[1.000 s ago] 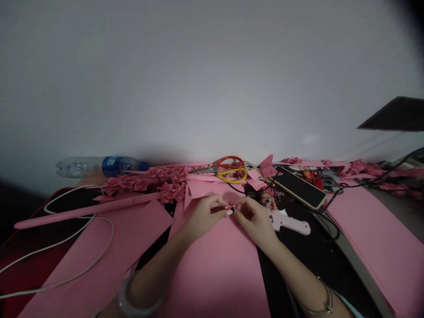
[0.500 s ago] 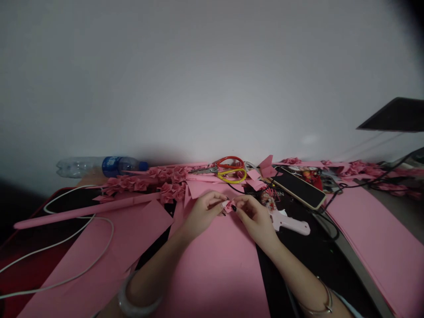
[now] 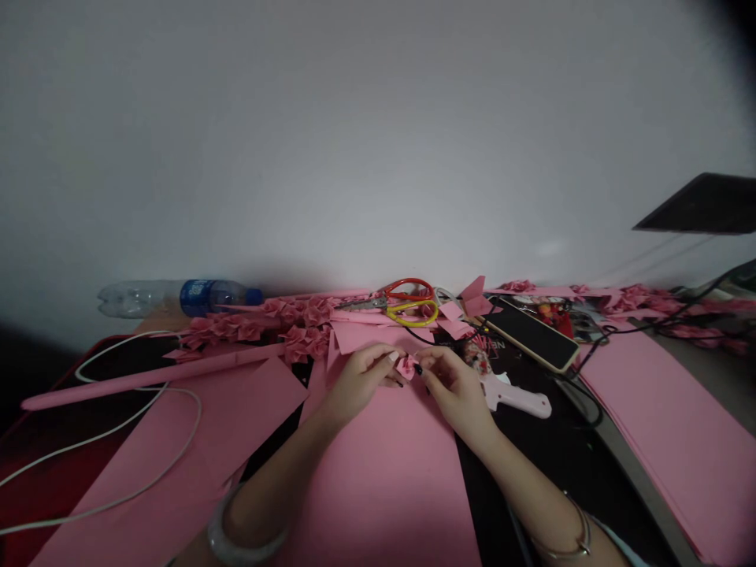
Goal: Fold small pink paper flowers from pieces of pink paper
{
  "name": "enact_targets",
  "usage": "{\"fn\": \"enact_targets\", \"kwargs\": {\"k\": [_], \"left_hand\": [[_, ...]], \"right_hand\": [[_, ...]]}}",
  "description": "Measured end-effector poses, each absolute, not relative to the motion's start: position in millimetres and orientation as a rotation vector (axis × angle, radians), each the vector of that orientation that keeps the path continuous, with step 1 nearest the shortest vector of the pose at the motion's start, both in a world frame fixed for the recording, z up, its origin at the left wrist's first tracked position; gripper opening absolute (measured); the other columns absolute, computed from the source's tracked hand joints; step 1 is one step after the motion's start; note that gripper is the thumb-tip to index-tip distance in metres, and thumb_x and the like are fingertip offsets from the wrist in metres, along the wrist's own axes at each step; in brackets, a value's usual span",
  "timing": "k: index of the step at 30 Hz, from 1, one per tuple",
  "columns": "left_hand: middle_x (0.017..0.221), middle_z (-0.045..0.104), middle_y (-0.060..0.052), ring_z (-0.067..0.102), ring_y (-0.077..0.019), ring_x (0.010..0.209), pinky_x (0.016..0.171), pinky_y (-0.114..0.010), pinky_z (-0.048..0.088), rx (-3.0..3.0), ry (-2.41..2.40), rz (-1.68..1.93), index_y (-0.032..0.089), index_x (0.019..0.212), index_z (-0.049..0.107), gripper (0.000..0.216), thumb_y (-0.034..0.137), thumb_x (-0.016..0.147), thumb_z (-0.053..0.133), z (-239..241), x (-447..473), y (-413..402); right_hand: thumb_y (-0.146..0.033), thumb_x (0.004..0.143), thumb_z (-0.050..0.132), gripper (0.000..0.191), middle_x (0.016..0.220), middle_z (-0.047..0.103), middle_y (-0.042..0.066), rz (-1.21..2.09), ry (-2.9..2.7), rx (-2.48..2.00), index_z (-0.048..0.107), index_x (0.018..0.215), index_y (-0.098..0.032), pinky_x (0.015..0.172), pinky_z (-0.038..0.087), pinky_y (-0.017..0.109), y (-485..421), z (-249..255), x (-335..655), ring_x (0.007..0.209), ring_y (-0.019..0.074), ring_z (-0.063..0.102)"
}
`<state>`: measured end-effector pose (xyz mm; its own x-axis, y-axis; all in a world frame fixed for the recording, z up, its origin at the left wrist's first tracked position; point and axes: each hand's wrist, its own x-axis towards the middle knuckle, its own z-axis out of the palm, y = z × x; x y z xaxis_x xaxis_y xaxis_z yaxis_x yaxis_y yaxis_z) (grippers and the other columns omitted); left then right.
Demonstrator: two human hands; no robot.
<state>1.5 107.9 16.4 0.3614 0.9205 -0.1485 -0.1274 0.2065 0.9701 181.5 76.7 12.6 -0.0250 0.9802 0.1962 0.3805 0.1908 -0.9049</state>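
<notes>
A small pink paper flower point(image 3: 406, 366) is pinched between my two hands, above the pink paper sheet point(image 3: 390, 472). From its left side, the thumb and fingers of my left hand point(image 3: 367, 376) grip it. My right hand point(image 3: 456, 387) is closed at its right edge, with the dark-nailed thumb against the petals. Behind my hands lie scissors point(image 3: 412, 313) with one red and one yellow handle. Several finished pink paper flowers point(image 3: 304, 323) are heaped to the left of the scissors. Just right of my right hand rests a pale pink glue gun point(image 3: 520, 398).
A clear plastic bottle point(image 3: 147, 298) lies by the wall at the left, near a rolled pink paper tube point(image 3: 153, 378) and a white cable point(image 3: 198, 409). To the right are a phone point(image 3: 535, 335), black cords and stacked pink sheets point(image 3: 667, 425). A dark panel point(image 3: 702, 206) juts in at the right.
The flower between my fingers has turned a little, and its petals face differently. Both hands stay in nearly the same place. The view has shifted very slightly.
</notes>
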Motion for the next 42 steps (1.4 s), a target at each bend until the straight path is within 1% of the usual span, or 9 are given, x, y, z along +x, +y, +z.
{"fn": "enact_targets", "kwargs": {"k": [5, 10, 15, 17, 25, 28, 31, 35, 42], "left_hand": [[0.095, 0.074, -0.005, 0.073, -0.0189, 0.079, 0.079, -0.035, 0.061, 1.120, 0.901, 0.862, 0.018, 0.101, 0.069, 0.029, 0.039, 0.082, 0.067, 15, 1, 108], [0.101, 0.075, -0.006, 0.074, -0.0201, 0.082, 0.079, -0.036, 0.061, 1.065, 0.911, 0.869, 0.018, 0.101, 0.072, 0.029, 0.042, 0.085, 0.064, 15, 1, 109], [0.111, 0.074, -0.010, 0.075, -0.0207, 0.081, 0.080, -0.036, 0.061, 0.985, 0.868, 0.889, 0.016, 0.104, 0.071, 0.037, 0.047, 0.083, 0.069, 14, 1, 109], [0.114, 0.073, -0.012, 0.075, -0.0218, 0.083, 0.080, -0.036, 0.060, 0.942, 0.841, 0.896, 0.016, 0.104, 0.070, 0.040, 0.049, 0.082, 0.071, 14, 1, 109], [0.119, 0.071, -0.013, 0.075, -0.0256, 0.085, 0.085, -0.041, 0.056, 0.820, 0.752, 0.904, 0.018, 0.103, 0.071, 0.040, 0.049, 0.079, 0.076, 17, 1, 107], [0.113, 0.072, -0.010, 0.074, -0.0223, 0.082, 0.087, -0.042, 0.055, 0.870, 0.758, 0.886, 0.019, 0.105, 0.071, 0.042, 0.048, 0.076, 0.079, 20, 0, 106], [0.100, 0.073, -0.007, 0.071, -0.0191, 0.081, 0.085, -0.039, 0.056, 0.952, 0.779, 0.874, 0.019, 0.105, 0.070, 0.044, 0.044, 0.072, 0.082, 22, 0, 105], [0.088, 0.071, -0.004, 0.067, -0.0168, 0.079, 0.080, -0.034, 0.057, 1.098, 0.810, 0.876, 0.017, 0.097, 0.072, 0.034, 0.039, 0.073, 0.081, 22, 4, 102], [0.080, 0.070, -0.003, 0.065, -0.0162, 0.074, 0.074, -0.031, 0.057, 1.262, 0.907, 0.955, 0.016, 0.086, 0.071, 0.021, 0.034, 0.075, 0.075, 33, 7, 92]], "right_hand": [[-0.019, 0.084, 0.054, 0.020, 0.085, 0.067, 0.005, 0.815, -1.590, -1.324, 0.065, 0.101, -0.019, 0.057, 0.044, 0.027, 76, 16, 180, 0.068, 0.0168, 0.060], [-0.022, 0.090, 0.052, 0.018, 0.094, 0.070, 0.008, 0.826, -1.574, -1.302, 0.064, 0.104, -0.019, 0.060, 0.048, 0.029, 75, 16, 181, 0.072, 0.0180, 0.063], [-0.026, 0.095, 0.051, 0.018, 0.102, 0.070, 0.008, 0.829, -1.549, -1.189, 0.061, 0.110, -0.022, 0.073, 0.051, 0.031, 75, 16, 182, 0.089, 0.0202, 0.066], [-0.028, 0.097, 0.050, 0.019, 0.102, 0.069, 0.007, 0.842, -1.536, -1.156, 0.059, 0.112, -0.022, 0.075, 0.052, 0.032, 74, 18, 181, 0.091, 0.0201, 0.065], [-0.035, 0.100, 0.045, 0.024, 0.106, 0.066, 0.008, 0.871, -1.449, -1.164, 0.057, 0.116, -0.022, 0.063, 0.049, 0.031, 73, 18, 183, 0.085, 0.0207, 0.064], [-0.038, 0.100, 0.044, 0.027, 0.105, 0.066, 0.009, 0.857, -1.448, -1.159, 0.057, 0.118, -0.022, 0.062, 0.049, 0.031, 73, 16, 183, 0.081, 0.0207, 0.063], [-0.040, 0.099, 0.045, 0.029, 0.103, 0.067, 0.009, 0.842, -1.453, -1.152, 0.058, 0.119, -0.022, 0.063, 0.049, 0.032, 73, 14, 183, 0.081, 0.0211, 0.063], [-0.043, 0.099, 0.045, 0.032, 0.102, 0.067, 0.009, 0.823, -1.445, -1.137, 0.057, 0.119, -0.021, 0.062, 0.049, 0.031, 73, 12, 183, 0.081, 0.0208, 0.063], [-0.043, 0.100, 0.043, 0.030, 0.095, 0.064, 0.006, 0.832, -1.454, -1.115, 0.054, 0.117, -0.021, 0.054, 0.042, 0.027, 73, 14, 182, 0.068, 0.0168, 0.059]]}}
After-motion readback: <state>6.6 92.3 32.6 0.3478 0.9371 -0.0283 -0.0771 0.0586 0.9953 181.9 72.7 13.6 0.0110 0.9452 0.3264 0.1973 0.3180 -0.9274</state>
